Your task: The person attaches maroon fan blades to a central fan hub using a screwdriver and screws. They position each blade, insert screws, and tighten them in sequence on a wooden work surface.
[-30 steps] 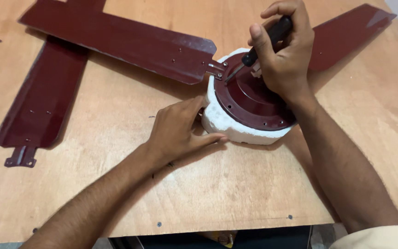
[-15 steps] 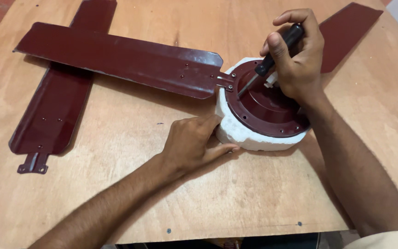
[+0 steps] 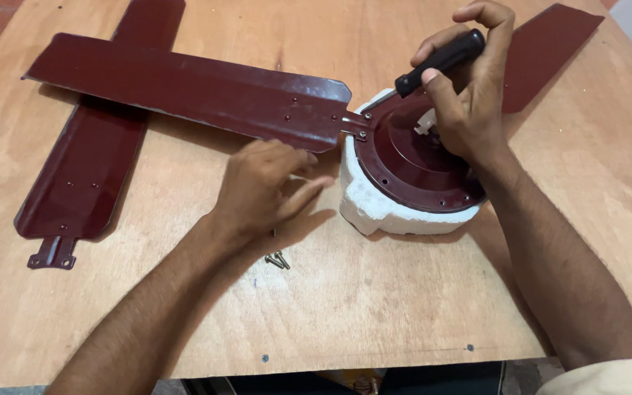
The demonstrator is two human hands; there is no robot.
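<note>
Right hand grips black-handled screwdriver, tip at blade bracket screw on maroon fan motor. Left hand loosely spread, empty, above loose screws on worktop. Fastening step; next move needs tip seated squarely.

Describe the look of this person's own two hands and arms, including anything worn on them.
Both forearms are bare. The left hand shows no ring, watch or glove. The right hand is likewise unadorned. A pale cream sleeve edge shows at the right arm's upper end; the left sleeve is out of view.

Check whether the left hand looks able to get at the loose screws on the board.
Probably yes: the left hand hovers just above the screws, which lie bare on the plywood board beside its wrist, nothing covering them.
</note>
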